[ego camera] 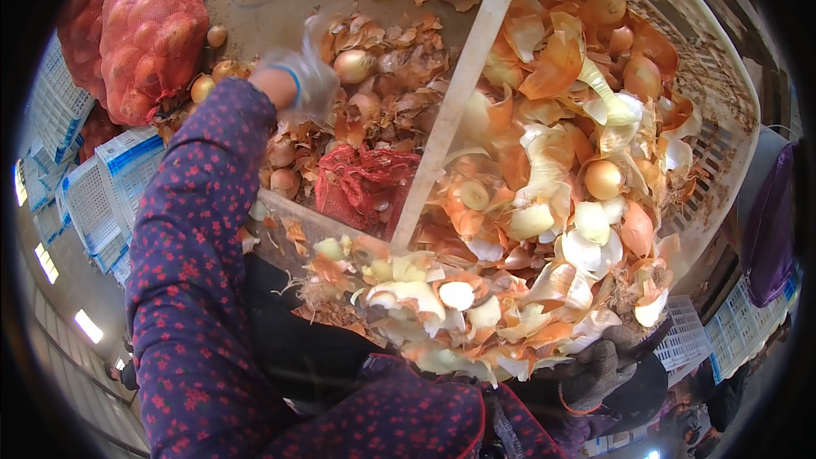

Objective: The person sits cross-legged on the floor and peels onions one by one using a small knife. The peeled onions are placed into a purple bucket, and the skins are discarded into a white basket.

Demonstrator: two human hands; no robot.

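My left hand [309, 84], blurred, wears a translucent glove with a blue cuff band. It is over dry skins, close to a yellow onion [355, 66]; whether it holds anything cannot be told. Lower right, my right hand [600, 366], in a dark knitted glove with fingers bent, rests at the edge of the peelings [548, 325]. A dark, narrow object [656, 335] lies by its fingers, its kind and contact unclear. Onion skins, pale layers and a whole onion [602, 180] fill the space right of a whitish bar [460, 99]. Red netting [360, 185] lies left of it.
Full red mesh sacks of onions [153, 38] stand at upper left, with a loose onion [217, 36] beside them. A dirty slatted plastic basket [720, 140] curves around the peelings at right. Stacked white and blue crates [131, 162] stand at left, and a purple bag [768, 229] hangs at far right.
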